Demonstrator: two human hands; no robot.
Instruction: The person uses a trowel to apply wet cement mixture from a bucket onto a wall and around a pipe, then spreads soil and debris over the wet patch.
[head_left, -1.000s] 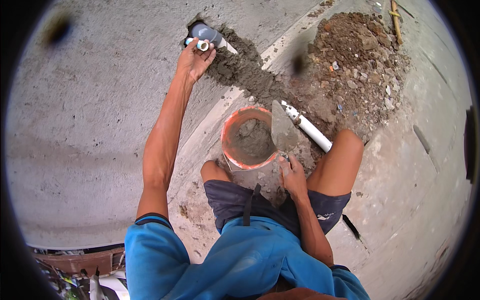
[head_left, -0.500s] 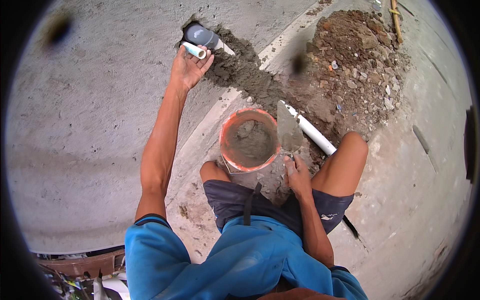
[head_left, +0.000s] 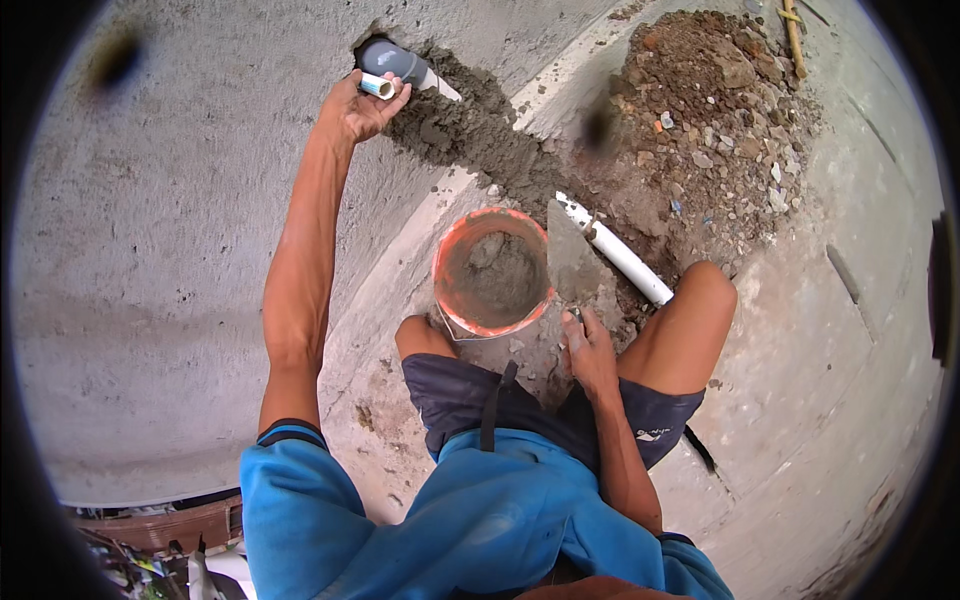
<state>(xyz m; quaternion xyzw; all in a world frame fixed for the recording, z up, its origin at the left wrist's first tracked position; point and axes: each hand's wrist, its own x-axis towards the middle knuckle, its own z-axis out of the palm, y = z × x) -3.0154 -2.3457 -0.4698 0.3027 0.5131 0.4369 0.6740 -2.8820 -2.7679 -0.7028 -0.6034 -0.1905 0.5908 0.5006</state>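
Observation:
My left hand [head_left: 361, 112] reaches up to the wall, its fingers closed around a short, thin white pipe [head_left: 378, 87] with its hollow end facing me. Right beside it, a grey pipe elbow [head_left: 390, 60] sits in a rough hole in the wall, and a white pipe end leads from it into wet mortar [head_left: 450, 125]. Low in front of my right knee, my right hand [head_left: 592, 355] grips a trowel [head_left: 573, 262], blade pointing away and smeared with mortar. Just left of the blade stands an orange bucket [head_left: 441, 283] with grey mortar inside.
A larger white pipe [head_left: 628, 262] lies on the ground, running toward my right knee. Beyond it rises a heap of soil and rubble [head_left: 710, 120]. A wooden stick [head_left: 793, 40] lies at the far right. The concrete wall [head_left: 180, 220] fills the left side.
My left hand has shifted slightly, and the short white pipe has turned and moved closer against the grey elbow. The trowel stays by the bucket in my right hand.

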